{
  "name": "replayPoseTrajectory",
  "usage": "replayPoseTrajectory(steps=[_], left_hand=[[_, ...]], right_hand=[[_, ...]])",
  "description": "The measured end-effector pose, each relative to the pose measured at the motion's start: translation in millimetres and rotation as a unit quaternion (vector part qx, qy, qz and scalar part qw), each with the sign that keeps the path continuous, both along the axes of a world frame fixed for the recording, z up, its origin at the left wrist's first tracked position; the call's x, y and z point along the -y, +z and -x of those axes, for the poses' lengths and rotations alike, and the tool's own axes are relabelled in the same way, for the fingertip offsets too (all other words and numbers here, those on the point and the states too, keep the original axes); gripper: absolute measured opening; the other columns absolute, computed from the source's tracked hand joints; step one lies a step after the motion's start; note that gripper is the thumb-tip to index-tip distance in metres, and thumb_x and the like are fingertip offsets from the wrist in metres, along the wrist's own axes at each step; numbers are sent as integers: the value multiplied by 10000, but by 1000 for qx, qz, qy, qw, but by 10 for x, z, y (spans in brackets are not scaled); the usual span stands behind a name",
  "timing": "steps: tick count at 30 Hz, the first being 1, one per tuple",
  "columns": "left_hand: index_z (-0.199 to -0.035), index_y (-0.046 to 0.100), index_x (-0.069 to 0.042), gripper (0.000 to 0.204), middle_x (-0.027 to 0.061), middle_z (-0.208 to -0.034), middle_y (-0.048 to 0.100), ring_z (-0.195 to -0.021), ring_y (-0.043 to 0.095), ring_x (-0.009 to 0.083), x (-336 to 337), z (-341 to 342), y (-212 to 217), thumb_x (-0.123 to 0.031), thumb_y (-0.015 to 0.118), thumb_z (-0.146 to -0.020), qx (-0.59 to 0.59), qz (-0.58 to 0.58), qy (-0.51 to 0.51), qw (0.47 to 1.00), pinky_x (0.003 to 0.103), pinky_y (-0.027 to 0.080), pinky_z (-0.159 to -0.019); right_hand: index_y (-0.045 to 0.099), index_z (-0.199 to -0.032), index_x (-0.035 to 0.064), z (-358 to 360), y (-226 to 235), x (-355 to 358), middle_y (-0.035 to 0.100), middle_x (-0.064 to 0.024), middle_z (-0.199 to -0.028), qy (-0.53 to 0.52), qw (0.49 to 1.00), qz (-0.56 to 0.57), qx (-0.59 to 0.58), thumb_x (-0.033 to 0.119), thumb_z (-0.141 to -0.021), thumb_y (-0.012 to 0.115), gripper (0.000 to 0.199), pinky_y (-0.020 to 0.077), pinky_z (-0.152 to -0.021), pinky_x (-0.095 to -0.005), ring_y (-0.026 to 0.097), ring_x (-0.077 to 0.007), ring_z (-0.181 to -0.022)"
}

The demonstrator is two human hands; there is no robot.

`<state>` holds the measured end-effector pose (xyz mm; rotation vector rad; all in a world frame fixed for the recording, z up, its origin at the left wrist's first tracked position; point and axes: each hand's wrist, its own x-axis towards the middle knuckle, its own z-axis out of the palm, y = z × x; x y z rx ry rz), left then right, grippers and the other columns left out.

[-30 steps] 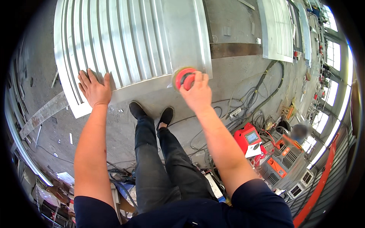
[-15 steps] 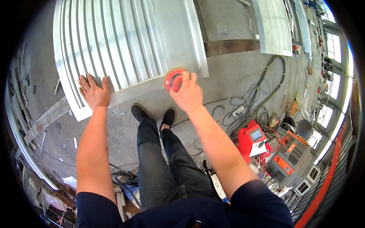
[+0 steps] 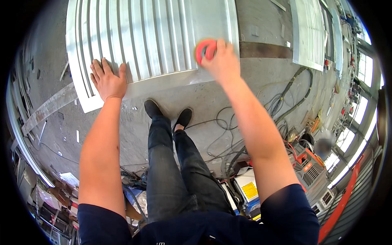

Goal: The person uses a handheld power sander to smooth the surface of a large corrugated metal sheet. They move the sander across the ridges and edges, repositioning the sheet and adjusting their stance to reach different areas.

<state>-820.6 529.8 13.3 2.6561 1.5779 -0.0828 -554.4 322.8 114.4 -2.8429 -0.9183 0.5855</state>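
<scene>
A large silvery metal panel (image 3: 214, 24) with long parallel ribs lies in front of me at about thigh height or lower; its exact height is hard to judge. My left hand (image 3: 109, 81) rests on its near left part, fingers spread across the ribs, holding nothing. On the smooth flat strip at the panel's right side, my right hand (image 3: 225, 63) grips a round red sanding pad (image 3: 202, 50) from the right. The pad's flat side is against the metal, and its edge is blurred. My fingers wrap over its top and hide part of it.
Another ribbed panel (image 3: 306, 36) lies at the far right. A thick looped cable (image 3: 307, 87) and thinner cords lie on the floor to my right. Beyond my right arm stands a grey-and-orange machine (image 3: 306, 166). A flat metal bar (image 3: 53, 107) extends left of the panel.
My right hand has slid the sanding pad away from me along the panel's flat strip. The left hand stays on the same part of the panel. The whole view has shifted slightly.
</scene>
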Motion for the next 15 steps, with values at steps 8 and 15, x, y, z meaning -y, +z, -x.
replayPoseTrajectory(steps=[8, 15], left_hand=[[-1547, 365, -41, 865, 201, -1652, 222, -1552, 146, 332, 14, 8, 15, -670, 461, -961, 21, -1, 5, 1000, 475, 120, -1254], [-1549, 372, -65, 853, 187, -1647, 242, -1543, 179, 332, 14, 10, 8, -685, 441, -966, 15, -16, 6, 1000, 465, 136, -1253]], right_hand=[[499, -1268, 69, 42, -61, 251, 543, -210, -1172, 14, 998, 10, 66, 356, -797, 789, 624, 595, -779, -487, 699, -412, -889], [499, -1258, 67, 355, -22, 116, 535, -213, -1198, 79, 996, 29, 40, 343, -813, 774, 591, 595, -794, -486, 701, -412, -904]])
